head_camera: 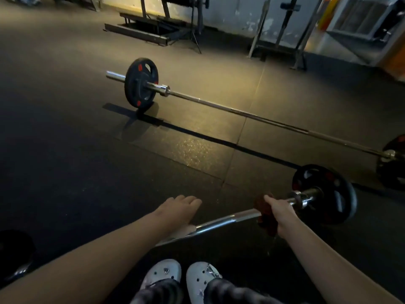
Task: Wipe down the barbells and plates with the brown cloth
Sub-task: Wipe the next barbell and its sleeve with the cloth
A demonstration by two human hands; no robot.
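A short chrome barbell [221, 222] lies on the floor just in front of my feet. It carries a black plate [328, 194] at its right end. My right hand [279, 210] grips the brown cloth [264, 216], wrapped round the bar just left of the plate's collar. My left hand [179, 210] rests on the bar further left, fingers curled over it. A long barbell [241, 111] lies beyond, running from a black plate with red marks [141, 85] at the left to another plate [392, 163] at the right edge.
Dark rubber floor tiles [87, 161] spread all around. Another dark plate [15, 253] sits at the lower left edge. Metal rack frames [282, 29] and a machine base [140, 29] stand along the far wall. My white clogs [182, 275] are at the bottom centre.
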